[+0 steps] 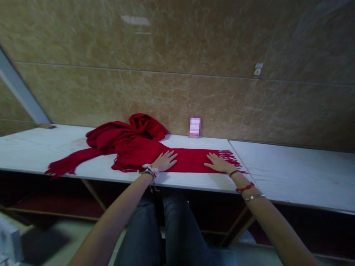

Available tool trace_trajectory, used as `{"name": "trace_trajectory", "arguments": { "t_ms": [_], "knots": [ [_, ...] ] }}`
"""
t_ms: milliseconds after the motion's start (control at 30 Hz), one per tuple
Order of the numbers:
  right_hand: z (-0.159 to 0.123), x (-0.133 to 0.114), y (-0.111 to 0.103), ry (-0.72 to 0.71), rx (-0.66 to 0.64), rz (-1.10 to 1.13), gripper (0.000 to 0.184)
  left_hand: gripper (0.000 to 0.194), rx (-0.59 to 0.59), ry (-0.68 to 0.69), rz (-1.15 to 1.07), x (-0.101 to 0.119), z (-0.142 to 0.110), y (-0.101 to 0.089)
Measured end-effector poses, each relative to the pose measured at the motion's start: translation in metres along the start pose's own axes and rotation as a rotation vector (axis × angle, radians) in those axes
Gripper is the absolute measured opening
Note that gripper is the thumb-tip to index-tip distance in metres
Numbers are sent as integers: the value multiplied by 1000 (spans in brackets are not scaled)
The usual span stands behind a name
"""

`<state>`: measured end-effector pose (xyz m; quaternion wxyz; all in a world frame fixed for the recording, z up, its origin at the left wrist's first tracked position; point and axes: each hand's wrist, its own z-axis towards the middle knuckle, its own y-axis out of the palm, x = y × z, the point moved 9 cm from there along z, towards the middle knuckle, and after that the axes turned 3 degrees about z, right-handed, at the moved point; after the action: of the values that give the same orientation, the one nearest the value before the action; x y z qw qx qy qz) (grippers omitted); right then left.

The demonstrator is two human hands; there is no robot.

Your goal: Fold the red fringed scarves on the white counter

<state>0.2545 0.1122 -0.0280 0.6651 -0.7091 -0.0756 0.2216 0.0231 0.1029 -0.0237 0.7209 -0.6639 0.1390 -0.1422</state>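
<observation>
A red fringed scarf (191,159) lies stretched flat on the white table (291,173), its fringe at the right end. My left hand (165,161) rests flat on the scarf near its middle, fingers spread. Flat on the scarf's right end, close to the fringe, lies my right hand (217,162), with its fingers out. More red scarf cloth (130,136) is heaped in a bundle at the back left, with a tasselled end (62,166) trailing toward the table's front edge.
A small pink-and-white object (195,127) stands against the marble wall (194,74) behind the scarf. The table runs left and right along the wall. My legs in dark jeans (166,236) are below the table's front edge.
</observation>
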Motion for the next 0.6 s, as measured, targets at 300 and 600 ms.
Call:
{"name": "trace_trajectory", "arguments": {
  "t_ms": [300, 600],
  "knots": [
    [24, -90, 10, -158, -3, 68, 67, 35, 299, -208, 63, -38, -26, -74],
    [18, -61, 15, -155, 1, -20, 61, 36, 117, -799, -404, -200, -128, -57]
  ]
}}
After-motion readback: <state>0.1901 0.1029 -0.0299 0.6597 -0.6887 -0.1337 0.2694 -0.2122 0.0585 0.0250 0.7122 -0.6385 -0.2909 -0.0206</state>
